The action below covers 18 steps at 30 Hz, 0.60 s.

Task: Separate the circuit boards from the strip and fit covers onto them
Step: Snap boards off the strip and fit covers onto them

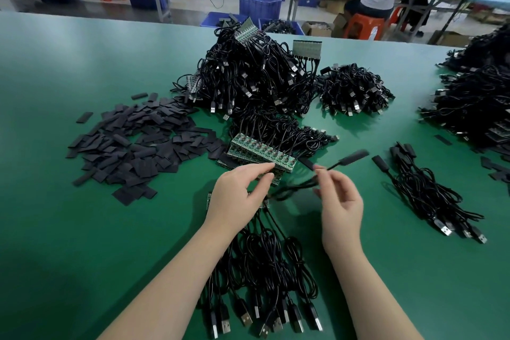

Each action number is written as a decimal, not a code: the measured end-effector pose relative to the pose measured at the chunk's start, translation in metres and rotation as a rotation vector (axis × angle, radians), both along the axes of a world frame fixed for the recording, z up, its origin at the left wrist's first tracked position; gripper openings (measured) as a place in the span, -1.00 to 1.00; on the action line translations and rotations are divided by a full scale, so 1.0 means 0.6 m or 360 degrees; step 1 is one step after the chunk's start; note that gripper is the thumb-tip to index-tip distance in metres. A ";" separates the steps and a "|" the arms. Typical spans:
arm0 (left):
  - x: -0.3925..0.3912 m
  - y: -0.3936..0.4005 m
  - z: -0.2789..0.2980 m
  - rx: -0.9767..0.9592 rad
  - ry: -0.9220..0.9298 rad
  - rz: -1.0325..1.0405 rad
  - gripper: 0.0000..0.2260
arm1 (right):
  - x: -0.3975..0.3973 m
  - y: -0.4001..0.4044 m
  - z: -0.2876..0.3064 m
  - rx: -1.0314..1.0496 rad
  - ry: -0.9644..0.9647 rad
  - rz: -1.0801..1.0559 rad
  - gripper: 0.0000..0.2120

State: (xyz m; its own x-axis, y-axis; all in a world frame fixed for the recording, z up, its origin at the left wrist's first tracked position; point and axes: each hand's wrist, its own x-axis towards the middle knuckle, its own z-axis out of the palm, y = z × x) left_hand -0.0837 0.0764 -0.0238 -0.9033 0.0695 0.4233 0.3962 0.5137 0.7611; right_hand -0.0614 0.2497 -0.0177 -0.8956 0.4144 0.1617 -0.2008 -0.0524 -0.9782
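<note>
My left hand reaches forward with thumb and fingers closing on the near edge of a green strip of circuit boards that lies on a stack of such strips. My right hand pinches the black cable of a covered board, which is blurred and sticks out up and to the right. A partly hidden strip lies under my left hand, its USB cables trailing toward me. Loose black covers are heaped at the left.
A big pile of cabled strips rises behind the stack, with a smaller cable pile to its right. Covered cables lie at the right, more piles at the far right. A person sits at a bench beyond the green table.
</note>
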 end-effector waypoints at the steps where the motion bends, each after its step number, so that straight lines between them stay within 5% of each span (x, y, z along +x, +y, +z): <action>1: 0.000 -0.001 -0.001 0.0015 -0.0027 0.0020 -0.78 | -0.002 0.010 0.009 -0.0104 0.0021 -0.0073 -0.90; 3: 0.001 -0.001 -0.002 0.0006 -0.0065 0.0028 -0.79 | -0.006 0.038 0.035 -0.0407 0.0085 -0.0185 -0.87; 5: 0.001 0.000 -0.003 -0.0003 -0.0077 0.0015 -0.80 | -0.009 0.073 0.057 -0.0348 0.0089 -0.0322 -0.87; 9: -0.003 -0.001 -0.004 -0.0011 -0.0084 0.0011 -0.81 | -0.036 0.146 0.065 0.0910 -0.0293 -0.0561 -0.82; 14: -0.005 0.000 -0.007 0.0006 -0.0126 -0.0018 -0.81 | -0.064 0.184 0.041 0.2270 -0.1018 -0.0340 -0.61; 18: -0.006 -0.001 -0.009 0.0016 -0.0115 -0.0019 -0.81 | -0.060 0.192 0.030 0.2414 -0.1220 -0.0408 -0.66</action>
State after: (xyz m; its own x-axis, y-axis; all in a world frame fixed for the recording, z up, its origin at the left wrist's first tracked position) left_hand -0.0872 0.0757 -0.0292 -0.9307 0.0768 0.3575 0.3460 0.5012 0.7931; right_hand -0.0973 0.3652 0.0005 -0.8901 0.4413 0.1141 0.4453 0.8953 0.0111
